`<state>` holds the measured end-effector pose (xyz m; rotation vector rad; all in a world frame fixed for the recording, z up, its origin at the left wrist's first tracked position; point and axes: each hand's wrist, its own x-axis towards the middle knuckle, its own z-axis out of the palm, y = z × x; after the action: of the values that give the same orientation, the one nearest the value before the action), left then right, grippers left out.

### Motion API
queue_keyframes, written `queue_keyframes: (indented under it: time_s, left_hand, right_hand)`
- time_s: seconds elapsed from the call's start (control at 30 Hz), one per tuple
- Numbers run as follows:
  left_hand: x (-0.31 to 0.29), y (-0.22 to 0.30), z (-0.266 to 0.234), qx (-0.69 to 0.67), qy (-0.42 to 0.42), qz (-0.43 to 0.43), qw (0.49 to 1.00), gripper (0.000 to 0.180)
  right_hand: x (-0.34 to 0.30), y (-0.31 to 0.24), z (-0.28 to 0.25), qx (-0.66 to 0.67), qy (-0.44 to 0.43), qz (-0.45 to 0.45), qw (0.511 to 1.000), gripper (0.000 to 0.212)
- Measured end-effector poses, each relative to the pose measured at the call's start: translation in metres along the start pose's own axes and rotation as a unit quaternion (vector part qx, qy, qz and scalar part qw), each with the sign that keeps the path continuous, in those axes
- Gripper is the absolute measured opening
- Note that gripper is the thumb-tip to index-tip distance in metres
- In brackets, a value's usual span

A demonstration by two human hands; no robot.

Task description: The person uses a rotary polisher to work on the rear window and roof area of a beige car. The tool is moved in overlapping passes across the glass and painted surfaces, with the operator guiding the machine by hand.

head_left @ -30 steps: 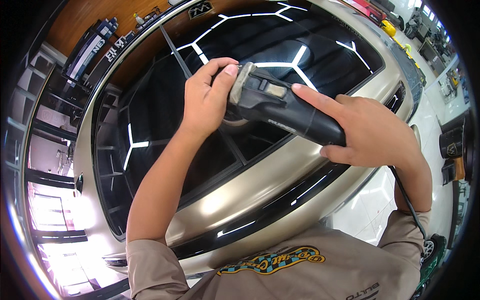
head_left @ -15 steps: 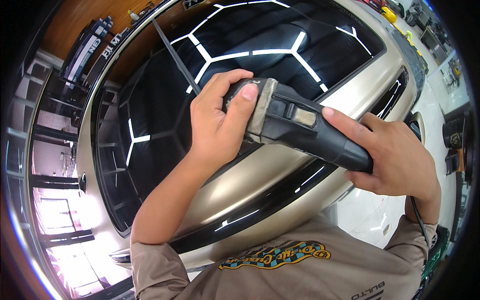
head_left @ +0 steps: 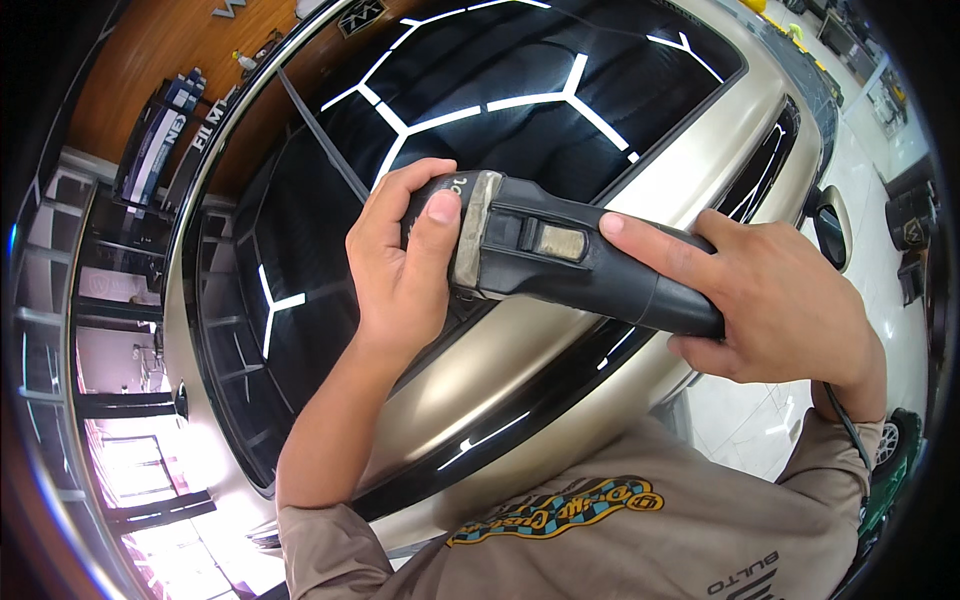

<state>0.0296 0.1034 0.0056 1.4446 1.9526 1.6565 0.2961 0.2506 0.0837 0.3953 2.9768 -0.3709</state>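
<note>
Both of my hands are on a black corded polisher (head_left: pixel 640 280) with a grey band round its neck, held above a gold car (head_left: pixel 470 385). My left hand (head_left: pixel 405 265) wraps the polisher's head, thumb on top. Around the rear grip is my right hand (head_left: pixel 780 300), its index finger stretched along the top close to a pale slide switch (head_left: pixel 561 243). The underside of the head, and any pad there, is hidden. A power cord (head_left: pixel 848 428) hangs by my right forearm. Past the tool lies the car's dark glass (head_left: pixel 480 140), reflecting bright light strips.
A wiper arm (head_left: pixel 322 135) rests across the glass. Boxes (head_left: pixel 158 140) stand by a wooden wall on the far left. At the right are a side mirror (head_left: pixel 832 232), a tiled floor (head_left: pixel 745 415) and a green vehicle with a wheel (head_left: pixel 888 440).
The polisher and both my hands have shifted left in view. My grip looks the same. The view of the car and room has also shifted and turned slightly.
</note>
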Motion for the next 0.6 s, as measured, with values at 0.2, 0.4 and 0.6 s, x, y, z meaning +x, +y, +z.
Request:
queue_keyframes:
  time_s: [0.2,0.4,0.6]
  left_hand:
    - [0.001,0.006,-0.007,-0.006,0.0,-0.03,1.0,0.039]
    - [-0.002,0.007,-0.003,-0.028,0.0,-0.026,0.999,0.039]
    - [-0.001,0.004,-0.005,-0.021,0.0,-0.016,1.0,0.039]
  right_hand:
    - [0.004,0.007,-0.005,0.032,-0.012,-0.024,0.999,0.103]
    - [-0.001,0.013,-0.001,0.056,-0.004,-0.044,0.997,0.103]
    - [0.001,0.01,-0.001,0.049,-0.003,-0.041,0.998,0.105]
